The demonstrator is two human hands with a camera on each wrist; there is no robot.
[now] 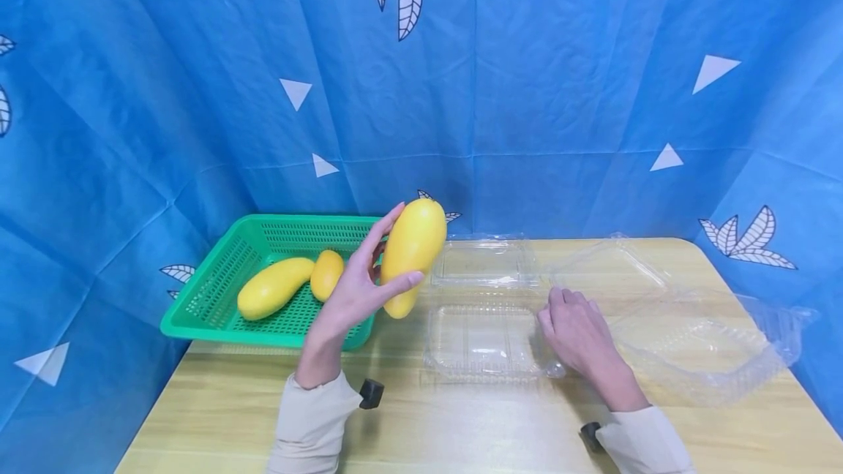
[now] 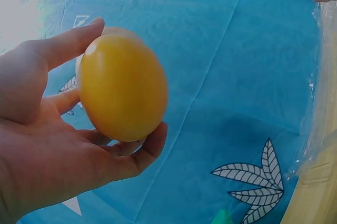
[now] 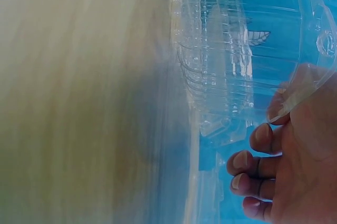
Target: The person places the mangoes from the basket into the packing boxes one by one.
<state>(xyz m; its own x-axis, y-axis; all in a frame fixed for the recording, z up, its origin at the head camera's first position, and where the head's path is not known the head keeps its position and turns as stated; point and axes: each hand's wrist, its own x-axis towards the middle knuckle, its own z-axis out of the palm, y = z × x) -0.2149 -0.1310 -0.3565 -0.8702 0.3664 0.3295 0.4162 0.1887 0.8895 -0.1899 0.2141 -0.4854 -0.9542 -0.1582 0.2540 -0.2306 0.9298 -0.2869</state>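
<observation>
One yellow oblong fruit (image 1: 414, 251): gripped by left hand (image 1: 356, 287), long axis toward back edge of wooden tabletop (image 1: 230, 401).
Clear plastic container (image 1: 484, 340): right of fruit, pinched by right hand (image 1: 577, 331).

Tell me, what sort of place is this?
Perhaps a makeshift indoor work corner: a patterned blue cloth hangs behind and beside a wooden table that bears a green basket.
</observation>
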